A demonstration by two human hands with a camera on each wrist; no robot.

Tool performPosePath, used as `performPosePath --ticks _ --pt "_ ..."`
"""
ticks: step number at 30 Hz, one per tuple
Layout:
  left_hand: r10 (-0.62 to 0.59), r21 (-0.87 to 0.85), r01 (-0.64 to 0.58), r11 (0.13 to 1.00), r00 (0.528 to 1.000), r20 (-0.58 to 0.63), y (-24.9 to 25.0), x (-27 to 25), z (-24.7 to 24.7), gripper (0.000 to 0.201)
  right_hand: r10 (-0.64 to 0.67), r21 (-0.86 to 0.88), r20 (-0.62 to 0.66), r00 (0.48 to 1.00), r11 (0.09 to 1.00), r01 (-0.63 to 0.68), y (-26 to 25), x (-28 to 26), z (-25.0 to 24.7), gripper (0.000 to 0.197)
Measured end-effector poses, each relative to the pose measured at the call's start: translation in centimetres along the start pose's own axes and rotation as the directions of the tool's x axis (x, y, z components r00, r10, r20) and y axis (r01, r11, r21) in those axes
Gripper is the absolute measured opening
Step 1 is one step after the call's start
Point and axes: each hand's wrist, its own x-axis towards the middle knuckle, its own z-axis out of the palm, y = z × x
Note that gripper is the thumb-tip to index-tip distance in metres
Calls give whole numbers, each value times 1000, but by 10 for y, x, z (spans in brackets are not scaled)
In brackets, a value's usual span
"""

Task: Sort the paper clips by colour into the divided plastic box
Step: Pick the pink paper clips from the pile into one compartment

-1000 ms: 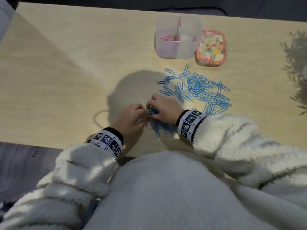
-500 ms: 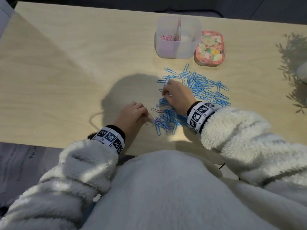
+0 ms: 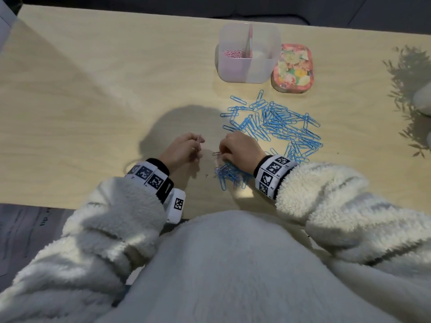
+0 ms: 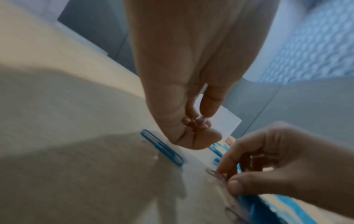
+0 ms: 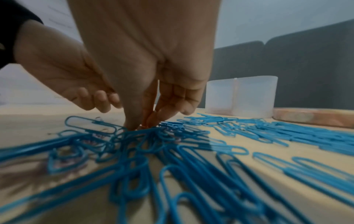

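Note:
The clear divided box [image 3: 249, 73] stands at the back, with pink clips [image 3: 233, 53] in its left compartment. Blue paper clips [image 3: 277, 124] lie spread in front of it, and a smaller heap [image 3: 229, 177] sits by my right wrist. My left hand [image 3: 198, 145] hovers just left of that heap, fingers curled round a few pink clips [image 4: 199, 121]. My right hand [image 3: 222, 153] reaches down to the table, where thumb and forefinger pinch a single pink clip [image 4: 216, 174]. The same fingertips [image 5: 132, 124] touch the table at the edge of the blue heap.
A floral lid [image 3: 292, 68] lies flat right of the box. One loose blue clip [image 4: 161, 147] lies near my left hand. The wooden table [image 3: 93, 101] ends near my body, and plant shadows fall on its far right.
My right hand has come back from the far blue pile toward me and now pinches a pink clip near the left hand. The left hand has shifted slightly forward.

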Motion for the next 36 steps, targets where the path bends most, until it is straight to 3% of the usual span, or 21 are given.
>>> performPosePath --ticks 3,5,9,11,14,15,16,19,21,25,28,32,34,36 --pt "-125 -167 130 977 991 38 13 3 7 25 46 108 34 998 993 -49 2 4 2 9" --pt "-98 -61 100 993 995 25 15 7 9 33 71 129 61 996 989 -78 3 6 2 7" --pt "124 299 -121 947 992 9 10 15 12 38 180 267 -17 983 949 -169 23 4 -9 4" --pt "198 484 -184 856 980 22 6 18 12 28 238 441 -73 968 878 -183 35 1 -17 11" --pt "256 719 -175 673 967 -5 0 18 16 20 338 762 -52 940 622 -181 51 -6 -27 29" --pt "271 754 -165 636 962 -18 -3 17 18 22 354 791 -31 935 580 -194 52 -8 -28 29" --pt "298 778 -169 605 954 -25 -5 16 20 23 350 771 -22 937 603 -207 51 -9 -28 26" --pt "351 822 -211 529 936 14 -8 18 24 19 286 495 -10 958 834 -243 41 -6 -20 12" --pt "357 831 -231 507 933 41 -8 19 26 17 291 368 7 957 889 -273 34 -5 -10 15" --pt "353 826 -233 514 935 44 -8 19 28 17 285 301 -53 957 918 -257 24 5 0 14" --pt "340 822 -244 515 938 65 -7 19 29 16 229 256 -21 973 942 -216 19 12 1 9" --pt "312 740 -238 629 949 40 -1 18 27 15 238 304 8 971 925 -229 31 16 -11 7" --pt "231 637 -194 746 973 26 3 19 26 19 314 461 -40 948 848 -262 44 12 -20 11" --pt "122 527 -140 839 990 69 6 21 25 20 394 721 -11 919 640 -266 55 5 -25 19"
